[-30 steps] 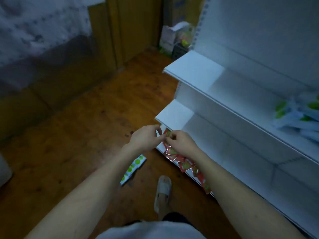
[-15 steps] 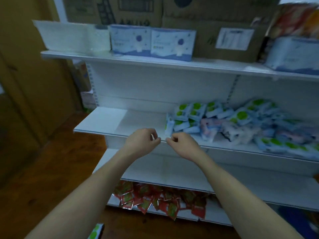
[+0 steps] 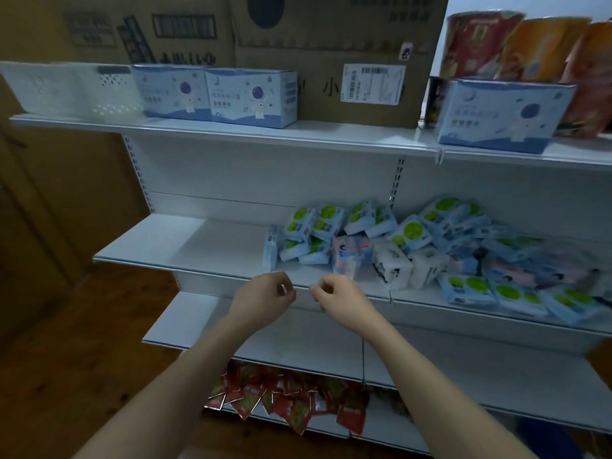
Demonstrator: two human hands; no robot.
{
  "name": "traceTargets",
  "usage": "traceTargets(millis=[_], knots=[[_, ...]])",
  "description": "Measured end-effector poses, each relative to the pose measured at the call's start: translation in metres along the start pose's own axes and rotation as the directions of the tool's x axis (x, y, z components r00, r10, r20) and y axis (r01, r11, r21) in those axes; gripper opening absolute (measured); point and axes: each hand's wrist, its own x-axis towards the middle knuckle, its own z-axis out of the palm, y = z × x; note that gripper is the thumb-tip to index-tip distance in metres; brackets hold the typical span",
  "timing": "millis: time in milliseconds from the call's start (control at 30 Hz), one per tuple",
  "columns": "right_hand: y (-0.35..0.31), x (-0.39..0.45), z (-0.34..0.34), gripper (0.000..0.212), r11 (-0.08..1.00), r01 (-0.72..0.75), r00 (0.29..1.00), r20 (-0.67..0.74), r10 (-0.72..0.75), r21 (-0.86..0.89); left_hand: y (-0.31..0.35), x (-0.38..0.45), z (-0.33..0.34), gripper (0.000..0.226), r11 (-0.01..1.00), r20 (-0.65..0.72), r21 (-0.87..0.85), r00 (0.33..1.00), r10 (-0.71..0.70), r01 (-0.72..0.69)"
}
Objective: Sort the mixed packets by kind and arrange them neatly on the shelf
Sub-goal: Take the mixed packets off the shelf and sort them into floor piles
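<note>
Head view: left hand (image 3: 265, 298) and right hand (image 3: 341, 299), fingers curled narrow, holding nothing visible, near shelf (image 3: 198, 243) edge, beside mixed packets (image 3: 410, 246).

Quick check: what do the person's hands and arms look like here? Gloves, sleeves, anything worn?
Both forearms are bare up to the frame's bottom edge; no sleeve shows. The left hand and right hand wear no gloves, and no rings, watch or wristbands are visible. There are no markings or straps on either arm. Lighting is dim, so fine detail on the fingers cannot be made out.
</note>
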Motion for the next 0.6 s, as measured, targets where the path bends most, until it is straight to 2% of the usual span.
traceTargets(millis=[167,333,500,600], knots=[[0.006,0.045,0.020,0.029,0.997,-0.029,0.999,0.033,0.026,0.075,-0.029,0.025,0.008,0.011,0.995,-0.011,-0.030,0.995,-0.096,0.095],[0.008,0.102,0.056,0.016,0.979,-0.134,0.991,0.019,0.133,0.154,-0.079,0.074,0.017,0.005,0.969,-0.017,-0.159,0.981,-0.195,0.190],[0.007,0.168,0.087,0.009,0.983,-0.125,0.989,-0.065,0.135,0.135,-0.118,0.139,0.026,0.017,0.924,-0.065,-0.320,0.968,-0.243,0.210],[0.001,0.203,0.101,0.019,0.989,-0.146,0.981,-0.122,0.149,0.036,-0.128,0.169,0.033,0.030,0.873,-0.026,-0.432,0.964,-0.265,0.228]])
